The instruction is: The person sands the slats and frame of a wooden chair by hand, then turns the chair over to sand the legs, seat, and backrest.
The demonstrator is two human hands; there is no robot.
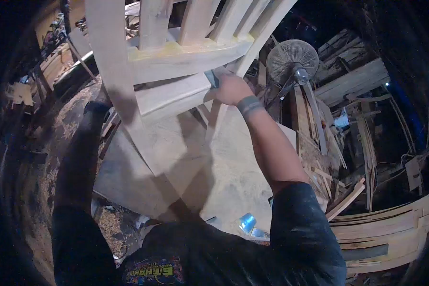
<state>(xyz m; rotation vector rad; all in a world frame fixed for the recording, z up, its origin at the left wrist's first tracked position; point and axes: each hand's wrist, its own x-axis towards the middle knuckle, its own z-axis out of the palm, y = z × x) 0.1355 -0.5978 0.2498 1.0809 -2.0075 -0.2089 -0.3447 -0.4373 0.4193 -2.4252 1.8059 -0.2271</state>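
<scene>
Pale wooden rail, grey-blue pad pinched against it by the right hand.
Uneven pressure could scuff its edge; left hand too dark to tell.

One head cam doing all the work here, worn on the person's head and aimed forward and pretty steeply down. It's close enough that the dark shirt fills the near edge, with the slatted wooden chair about arm's reach ahead and its top cut off at the far edge. You're basically looking down past it onto the pale board. Super wide lens too: dark rounded corners, and it catches the fan far right plus wood strips near right.
</scene>
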